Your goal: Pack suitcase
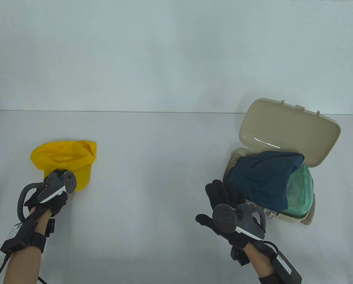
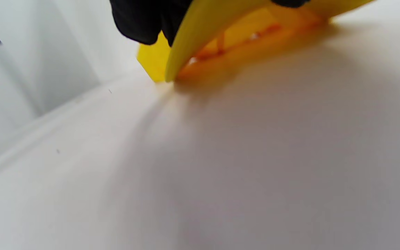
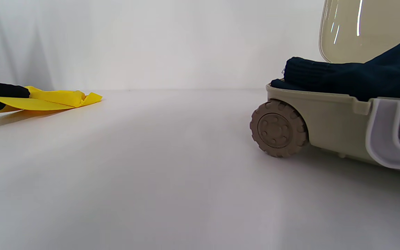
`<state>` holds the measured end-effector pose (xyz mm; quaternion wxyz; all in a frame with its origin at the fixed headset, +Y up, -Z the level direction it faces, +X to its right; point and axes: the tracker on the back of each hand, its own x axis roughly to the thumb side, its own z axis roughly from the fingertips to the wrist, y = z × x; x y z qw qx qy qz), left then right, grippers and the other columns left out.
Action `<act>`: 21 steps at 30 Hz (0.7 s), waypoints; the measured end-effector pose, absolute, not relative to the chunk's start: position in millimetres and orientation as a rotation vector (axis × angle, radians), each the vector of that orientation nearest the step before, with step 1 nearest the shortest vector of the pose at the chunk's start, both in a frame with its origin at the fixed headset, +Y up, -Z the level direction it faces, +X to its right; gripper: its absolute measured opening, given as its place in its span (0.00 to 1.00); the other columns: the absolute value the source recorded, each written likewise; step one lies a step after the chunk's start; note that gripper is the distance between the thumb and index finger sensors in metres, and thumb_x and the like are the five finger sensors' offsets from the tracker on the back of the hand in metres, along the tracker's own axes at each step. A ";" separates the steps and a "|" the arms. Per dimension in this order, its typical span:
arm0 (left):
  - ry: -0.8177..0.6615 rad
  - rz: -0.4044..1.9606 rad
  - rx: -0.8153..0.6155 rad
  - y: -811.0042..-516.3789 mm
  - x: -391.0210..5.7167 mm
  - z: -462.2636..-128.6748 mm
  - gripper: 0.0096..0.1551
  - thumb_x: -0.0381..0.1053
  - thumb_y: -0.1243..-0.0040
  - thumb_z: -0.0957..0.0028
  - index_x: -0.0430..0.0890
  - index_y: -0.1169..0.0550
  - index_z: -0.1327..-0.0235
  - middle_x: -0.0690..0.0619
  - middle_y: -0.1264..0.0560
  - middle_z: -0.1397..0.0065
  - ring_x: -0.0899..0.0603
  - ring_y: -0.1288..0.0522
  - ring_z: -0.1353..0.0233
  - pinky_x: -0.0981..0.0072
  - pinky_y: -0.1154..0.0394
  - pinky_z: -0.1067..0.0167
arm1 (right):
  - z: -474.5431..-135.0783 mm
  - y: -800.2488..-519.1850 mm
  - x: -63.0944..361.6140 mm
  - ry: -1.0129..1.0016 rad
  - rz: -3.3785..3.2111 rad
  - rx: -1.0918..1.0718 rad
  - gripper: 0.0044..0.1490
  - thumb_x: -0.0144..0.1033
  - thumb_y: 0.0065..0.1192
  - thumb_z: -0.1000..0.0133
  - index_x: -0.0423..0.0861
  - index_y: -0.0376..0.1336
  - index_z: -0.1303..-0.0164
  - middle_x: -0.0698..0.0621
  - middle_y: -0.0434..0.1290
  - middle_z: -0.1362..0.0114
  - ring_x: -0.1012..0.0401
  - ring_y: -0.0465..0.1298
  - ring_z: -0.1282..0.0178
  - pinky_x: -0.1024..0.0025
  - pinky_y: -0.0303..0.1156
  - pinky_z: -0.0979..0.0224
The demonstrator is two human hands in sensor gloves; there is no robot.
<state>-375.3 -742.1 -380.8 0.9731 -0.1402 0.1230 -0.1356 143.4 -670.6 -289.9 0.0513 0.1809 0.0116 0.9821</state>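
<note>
- Two items already sit in the suitcase (image 1: 286, 217): a dark blue garment (image 1: 262, 177) draped over its 9 o'clock rim and a green mesh bag (image 1: 299, 189) beside it. Lid (image 1: 289, 130) stands open toward 12 o'clock.
- One yellow cloth (image 1: 64, 156) lies on the table (image 1: 164, 153), well apart from the case, toward 9 o'clock of it; long axis runs roughly 10 to 4 o'clock.
- Left hand (image 1: 50, 196) is the nearer one: cloth lies at its 12 o'clock. Wrist view shows gloved fingers (image 2: 144, 21) pinching the near edge, lifted off the table.
- Right hand (image 1: 224, 207) hovers just beside the case's 8 o'clock corner, fingers spread and straight, holding nothing.
- Judgement: the cloth must travel toward 3 o'clock to reach the case.
</note>
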 end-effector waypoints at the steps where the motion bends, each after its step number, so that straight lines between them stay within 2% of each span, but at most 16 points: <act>1: 0.253 -0.269 -0.254 -737.8 -374.5 -380.1 0.36 0.52 0.62 0.41 0.57 0.56 0.21 0.50 0.50 0.13 0.42 0.39 0.14 0.50 0.38 0.20 | -289.8 -670.5 143.5 0.032 2.987 0.551 0.62 0.75 0.36 0.51 0.46 0.34 0.16 0.42 0.40 0.10 0.37 0.43 0.12 0.31 0.44 0.20; 6: 0.242 -0.238 -0.106 -696.6 -359.3 -370.5 0.36 0.52 0.63 0.41 0.57 0.56 0.20 0.50 0.49 0.13 0.43 0.39 0.14 0.50 0.37 0.21 | -288.9 -668.3 143.9 0.016 2.973 0.560 0.62 0.75 0.36 0.51 0.46 0.35 0.16 0.43 0.41 0.10 0.37 0.43 0.12 0.31 0.45 0.20; 11: 0.170 -0.225 0.030 -647.1 -322.1 -354.8 0.36 0.52 0.63 0.41 0.56 0.55 0.20 0.50 0.48 0.13 0.42 0.38 0.15 0.50 0.37 0.21 | -287.1 -665.8 144.0 -0.008 2.963 0.580 0.62 0.75 0.36 0.51 0.46 0.35 0.16 0.42 0.41 0.10 0.36 0.44 0.12 0.31 0.45 0.20; 15: 0.108 -0.196 0.124 -620.2 -287.6 -341.6 0.36 0.52 0.63 0.41 0.56 0.55 0.20 0.49 0.48 0.13 0.42 0.38 0.15 0.50 0.36 0.21 | -285.6 -663.0 145.2 -0.030 2.951 0.585 0.62 0.75 0.36 0.51 0.46 0.35 0.16 0.42 0.41 0.10 0.36 0.44 0.12 0.31 0.45 0.20; 21: -0.002 -0.172 0.224 -600.1 -232.0 -321.6 0.36 0.51 0.62 0.41 0.55 0.54 0.19 0.49 0.47 0.13 0.42 0.38 0.15 0.50 0.36 0.22 | -285.8 -662.0 146.6 -0.036 2.939 0.592 0.62 0.75 0.36 0.51 0.46 0.35 0.16 0.42 0.41 0.10 0.36 0.44 0.12 0.31 0.45 0.20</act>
